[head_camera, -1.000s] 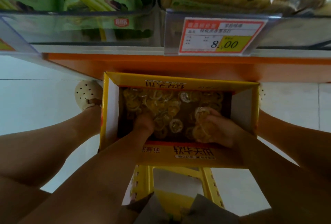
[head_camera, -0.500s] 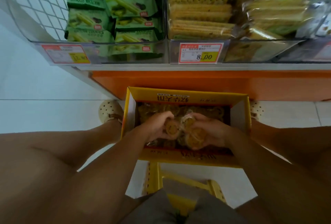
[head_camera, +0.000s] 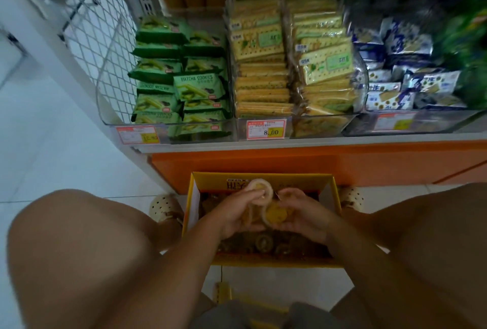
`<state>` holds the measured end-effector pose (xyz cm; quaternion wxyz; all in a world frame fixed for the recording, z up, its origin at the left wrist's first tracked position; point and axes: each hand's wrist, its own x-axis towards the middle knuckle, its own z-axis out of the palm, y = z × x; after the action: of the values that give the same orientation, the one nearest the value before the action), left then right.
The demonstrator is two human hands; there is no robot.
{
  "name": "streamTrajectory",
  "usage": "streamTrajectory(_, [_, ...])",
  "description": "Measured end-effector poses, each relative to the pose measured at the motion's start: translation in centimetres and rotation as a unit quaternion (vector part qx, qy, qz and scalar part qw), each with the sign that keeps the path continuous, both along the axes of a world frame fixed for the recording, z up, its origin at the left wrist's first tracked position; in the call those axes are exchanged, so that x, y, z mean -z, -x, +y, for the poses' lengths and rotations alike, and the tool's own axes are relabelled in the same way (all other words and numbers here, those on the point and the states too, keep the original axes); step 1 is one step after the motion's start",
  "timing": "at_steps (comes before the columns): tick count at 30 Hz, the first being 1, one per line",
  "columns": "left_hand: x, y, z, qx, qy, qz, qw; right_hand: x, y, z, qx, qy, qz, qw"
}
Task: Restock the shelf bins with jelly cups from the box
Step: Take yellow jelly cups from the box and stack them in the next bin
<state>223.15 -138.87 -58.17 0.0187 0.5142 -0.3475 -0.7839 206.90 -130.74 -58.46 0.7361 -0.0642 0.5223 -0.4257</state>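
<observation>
Both hands were cupped together over the box, palms facing each other, jointly cradling a small cluster of jelly cups. The left hand (head_camera: 235,214) curled its fingers round a pale, clear-lidded round plastic jelly cup (head_camera: 259,191), held highest in the bunch. The right hand (head_camera: 303,212) closed round the other side, against a yellow-filled round jelly cup (head_camera: 275,215) lying between the two palms. How many cups sat in the bunch could not be told.

The cluster hung above the open yellow cardboard box (head_camera: 333,197), nearer its far edge. More jelly cups (head_camera: 263,240) lay loose in the dim bottom of the box, toward its near edge.

The box stood on the white tiled floor (head_camera: 66,160) against the orange base panel (head_camera: 290,162) of the shelf unit, between the person's bare knees. A cream perforated clog (head_camera: 163,206) showed at the box's left side, another (head_camera: 351,197) at its right.

On the shelf above, clear bins held green matcha cookie packets (head_camera: 181,83) at the left end, yellow cracker packs (head_camera: 290,65) in the middle, blue-and-white snack packets (head_camera: 400,70) to the right. Red-and-yellow price tags (head_camera: 266,129) lined the front edge.
</observation>
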Motion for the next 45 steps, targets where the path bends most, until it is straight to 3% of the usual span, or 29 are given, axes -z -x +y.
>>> streamTrajectory(5, [-1.9, 0.3, 0.3, -0.033, 0.012, -0.001, 0.999, -0.9, -0.6, 1.0, 0.01, 0.071, 0.1, 0.992])
streamTrajectory(14, [-6.2, 1.3, 1.1, -0.044, 0.081, 0.01, 0.996, -5.3, -1.4, 2.4, -0.011, 0.164, 0.29, 0.943])
streamTrajectory(20, [-10.1, 2.8, 1.6, -0.059, 0.134, 0.01, 0.989, -8.1, -1.9, 2.0, 0.114, 0.122, 0.239, 0.956])
streamTrajectory(25, [-16.3, 3.4, 1.1, -0.039, 0.199, 0.048, 0.978, -12.7, -1.4, 1.1, 0.204, 0.165, 0.23, 0.937])
streamTrajectory(32, [-27.3, 2.4, -1.2, 0.004, 0.368, 0.108, 0.923, -25.1, 2.3, 0.2, 0.119, 0.269, 0.277, 0.915])
streamTrajectory(38, [-35.2, 0.9, -5.0, -0.031, 0.497, 0.131, 0.857, -37.8, 7.9, -6.0, -0.004, 0.325, 0.57, 0.755])
streamTrajectory(42, [-38.9, 0.0, -7.7, -0.052, 0.569, 0.113, 0.813, -44.1, 11.1, -13.6, -0.131, 0.279, 0.722, 0.62])
streamTrajectory(45, [-40.5, -0.2, -9.4, -0.057, 0.601, 0.088, 0.793, -46.1, 13.1, -20.2, -0.233, 0.232, 0.783, 0.529])
